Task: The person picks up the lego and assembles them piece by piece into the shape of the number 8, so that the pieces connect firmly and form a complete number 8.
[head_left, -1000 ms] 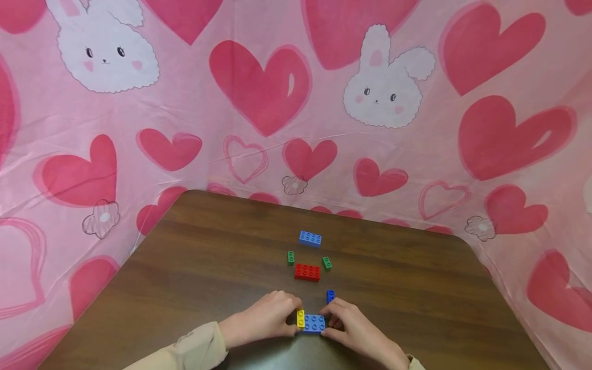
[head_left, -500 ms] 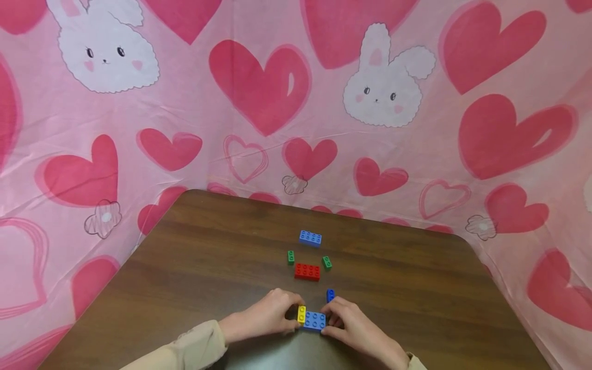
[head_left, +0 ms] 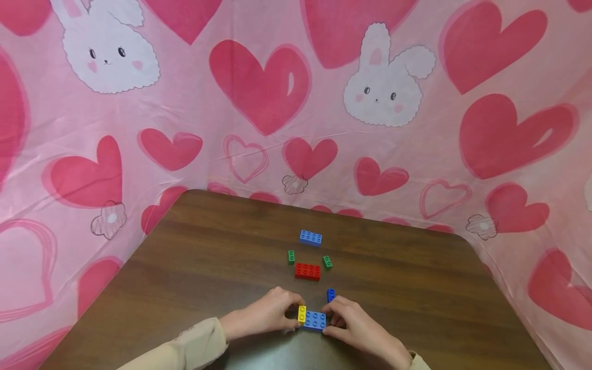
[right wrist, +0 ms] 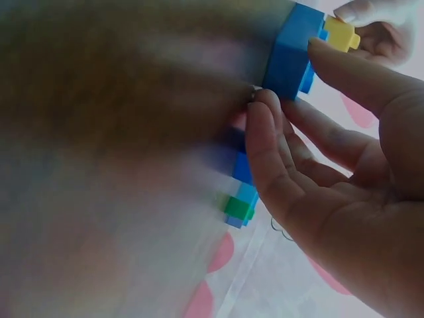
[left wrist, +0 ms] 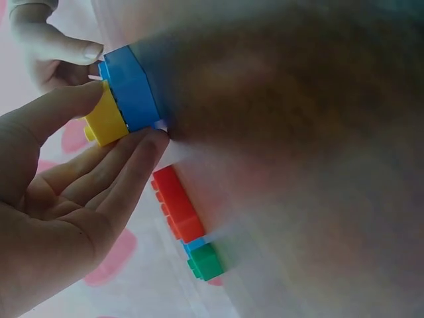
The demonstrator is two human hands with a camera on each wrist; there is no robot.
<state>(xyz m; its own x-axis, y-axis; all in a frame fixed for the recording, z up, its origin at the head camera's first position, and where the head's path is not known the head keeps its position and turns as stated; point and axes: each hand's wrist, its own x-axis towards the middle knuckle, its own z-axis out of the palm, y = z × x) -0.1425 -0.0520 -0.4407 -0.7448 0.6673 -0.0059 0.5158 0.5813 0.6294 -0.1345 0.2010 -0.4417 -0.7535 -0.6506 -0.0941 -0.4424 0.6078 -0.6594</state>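
Note:
Near the front of the table a light blue building brick (head_left: 316, 320) carries a small yellow brick (head_left: 302, 314) on the studs at its left end. My left hand (head_left: 268, 314) pinches the yellow brick between thumb and fingers; in the left wrist view the thumb presses its near side and the fingertips reach the blue brick's edge. From the other end my right hand (head_left: 353, 324) grips the blue brick, thumb in front and fingers behind. In the right wrist view the blue brick (right wrist: 291, 56) shows its side, with the yellow brick (right wrist: 339, 33) seated on its studs.
Just beyond my right fingers lies a small dark blue brick (head_left: 330, 295), partly hidden. Farther back are a red brick (head_left: 307, 271), two small green bricks (head_left: 291, 257) and a long light blue brick (head_left: 311, 237). A pink heart-patterned cloth (head_left: 259, 169) hangs behind the wooden table (head_left: 208, 246).
A second ago the yellow brick sat slightly lower in the head view. Since then both bricks have shifted slightly away from me, and both hands keep their hold.

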